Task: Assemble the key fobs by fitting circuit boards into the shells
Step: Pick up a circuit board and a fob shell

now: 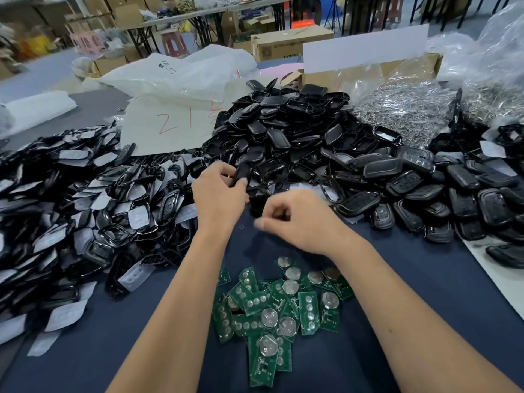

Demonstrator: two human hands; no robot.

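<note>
Green circuit boards (272, 304) bottom centre on bare blue counter (397, 279); left hand (218, 194) pinches black shell (244, 172), right hand (297, 219) curled, contents unclear; "21" on bag (170, 123) upper left.

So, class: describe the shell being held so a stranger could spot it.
Find the tall central heap of black shells on the blue table. At its near foot, the left hand pinches one black shell, the only one lifted upright in fingers.
</note>
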